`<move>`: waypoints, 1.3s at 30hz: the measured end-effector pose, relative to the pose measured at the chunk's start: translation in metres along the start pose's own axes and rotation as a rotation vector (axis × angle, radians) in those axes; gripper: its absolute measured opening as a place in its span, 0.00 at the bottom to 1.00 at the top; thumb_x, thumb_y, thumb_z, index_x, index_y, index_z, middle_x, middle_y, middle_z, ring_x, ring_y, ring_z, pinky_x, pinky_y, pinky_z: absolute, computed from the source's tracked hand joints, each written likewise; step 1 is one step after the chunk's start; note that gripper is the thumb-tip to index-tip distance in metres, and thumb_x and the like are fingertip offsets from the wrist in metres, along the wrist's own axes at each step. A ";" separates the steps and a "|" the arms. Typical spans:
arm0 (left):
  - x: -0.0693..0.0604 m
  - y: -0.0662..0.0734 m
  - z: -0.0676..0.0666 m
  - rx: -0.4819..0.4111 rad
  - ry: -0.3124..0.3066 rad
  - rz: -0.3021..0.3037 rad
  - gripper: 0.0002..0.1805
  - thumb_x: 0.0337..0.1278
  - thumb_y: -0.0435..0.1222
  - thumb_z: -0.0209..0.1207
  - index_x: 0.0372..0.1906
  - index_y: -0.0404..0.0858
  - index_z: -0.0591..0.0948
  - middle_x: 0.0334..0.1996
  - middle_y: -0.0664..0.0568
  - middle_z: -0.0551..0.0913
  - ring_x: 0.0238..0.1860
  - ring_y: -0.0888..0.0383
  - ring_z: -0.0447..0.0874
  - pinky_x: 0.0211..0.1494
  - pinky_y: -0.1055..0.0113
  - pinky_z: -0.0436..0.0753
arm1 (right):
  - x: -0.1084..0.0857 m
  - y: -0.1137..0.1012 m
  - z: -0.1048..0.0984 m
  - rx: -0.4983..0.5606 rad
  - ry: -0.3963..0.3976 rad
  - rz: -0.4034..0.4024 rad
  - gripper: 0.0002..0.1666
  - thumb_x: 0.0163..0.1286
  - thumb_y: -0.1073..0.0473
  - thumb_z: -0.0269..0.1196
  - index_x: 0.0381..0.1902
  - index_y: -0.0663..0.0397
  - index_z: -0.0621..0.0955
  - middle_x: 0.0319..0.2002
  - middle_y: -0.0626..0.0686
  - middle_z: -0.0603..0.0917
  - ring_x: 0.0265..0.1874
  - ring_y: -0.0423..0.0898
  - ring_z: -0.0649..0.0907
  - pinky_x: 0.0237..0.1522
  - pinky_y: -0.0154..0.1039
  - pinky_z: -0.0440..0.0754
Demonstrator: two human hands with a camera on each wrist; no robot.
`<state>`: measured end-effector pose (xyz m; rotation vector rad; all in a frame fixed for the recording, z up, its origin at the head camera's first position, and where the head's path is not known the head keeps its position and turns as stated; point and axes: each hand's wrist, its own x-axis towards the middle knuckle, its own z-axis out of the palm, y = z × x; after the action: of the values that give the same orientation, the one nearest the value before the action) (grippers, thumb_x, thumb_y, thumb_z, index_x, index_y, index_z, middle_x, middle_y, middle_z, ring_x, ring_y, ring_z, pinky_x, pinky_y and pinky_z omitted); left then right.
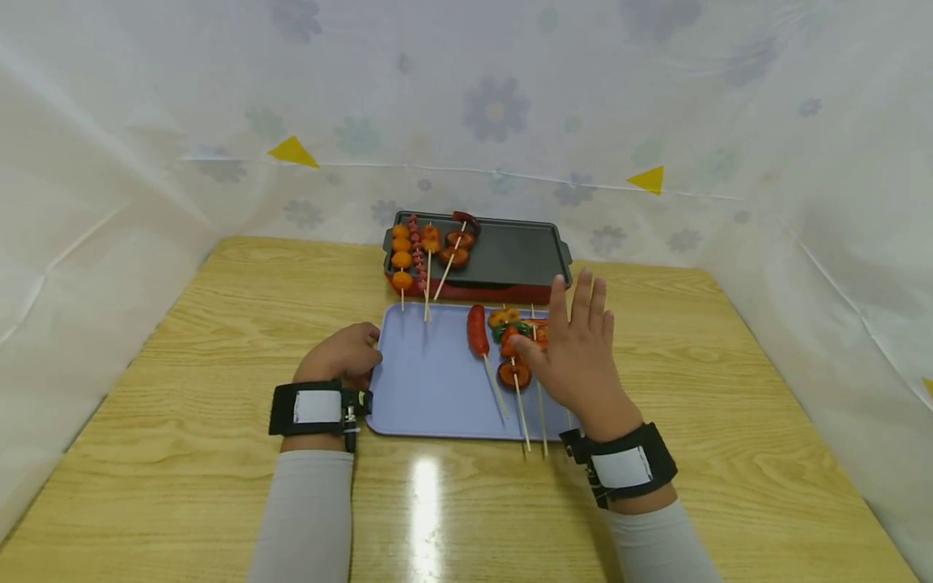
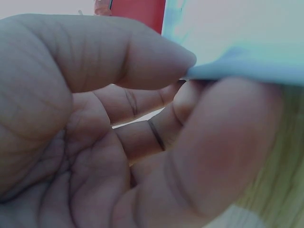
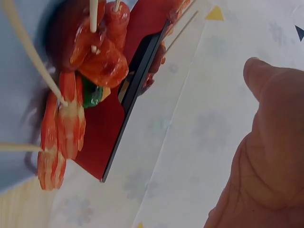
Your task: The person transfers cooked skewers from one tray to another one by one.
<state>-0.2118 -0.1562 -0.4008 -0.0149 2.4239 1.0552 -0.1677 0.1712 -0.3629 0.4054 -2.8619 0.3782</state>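
Observation:
My left hand [image 1: 339, 354] pinches the left edge of a lavender tray [image 1: 423, 372] between thumb and fingers; the left wrist view shows the tray's rim [image 2: 237, 76] between them. Over the tray's right side hovers my right hand [image 1: 579, 360], fingers straight, holding nothing. Below it lie several skewers: a red sausage skewer [image 1: 477, 332], a vegetable skewer with a mushroom-like brown slice [image 1: 514, 375], and shrimp skewers [image 3: 71, 118], which the hand partly hides in the head view.
Behind the tray stands a toy grill [image 1: 521, 251] with a dark plate and red base. On its left half lie an orange-ball skewer [image 1: 402, 259], a thin pink skewer [image 1: 417, 251], a browned skewer [image 1: 430, 237] and a mushroom-like skewer [image 1: 455, 251]. A flowered curtain [image 1: 496, 113] encloses the wooden table [image 1: 219, 405].

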 end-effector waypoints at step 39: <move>0.000 0.001 0.000 -0.002 0.003 -0.028 0.31 0.61 0.28 0.49 0.70 0.27 0.63 0.44 0.38 0.78 0.29 0.52 0.82 0.31 0.62 0.84 | 0.004 0.074 0.002 0.207 -0.224 0.322 0.54 0.76 0.47 0.54 0.75 0.75 0.37 0.72 0.79 0.40 0.68 0.79 0.49 0.64 0.71 0.57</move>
<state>-0.2119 -0.1556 -0.3997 -0.0500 2.4183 1.0455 -0.1943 0.2387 -0.3799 0.0165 -3.1222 0.7332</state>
